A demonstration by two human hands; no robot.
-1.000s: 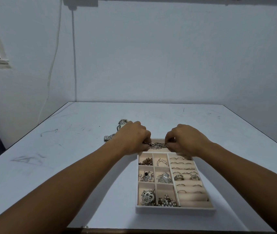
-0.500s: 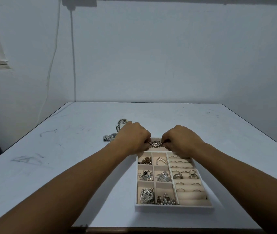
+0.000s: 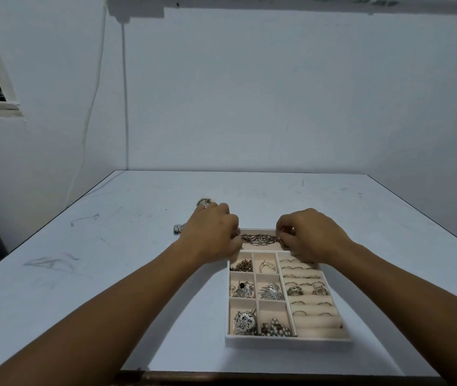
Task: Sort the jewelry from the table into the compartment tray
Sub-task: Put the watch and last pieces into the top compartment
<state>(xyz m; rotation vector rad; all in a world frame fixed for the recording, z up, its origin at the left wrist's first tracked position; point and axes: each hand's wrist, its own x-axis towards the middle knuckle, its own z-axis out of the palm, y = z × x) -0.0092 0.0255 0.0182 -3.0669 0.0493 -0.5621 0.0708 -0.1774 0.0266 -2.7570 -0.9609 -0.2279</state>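
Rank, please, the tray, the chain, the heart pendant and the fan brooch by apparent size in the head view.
1. tray
2. chain
3. heart pendant and fan brooch: alike, and the pendant lies nearer the camera, so unranked.

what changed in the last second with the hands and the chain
The left hand and right hand drew slightly apart, pulling the chain out straighter over the far compartment of the tray; half a second ago it was bunched shorter between them. Both hands still pinch its ends. The tray, its sorted pieces and the loose jewelry on the table stayed put.
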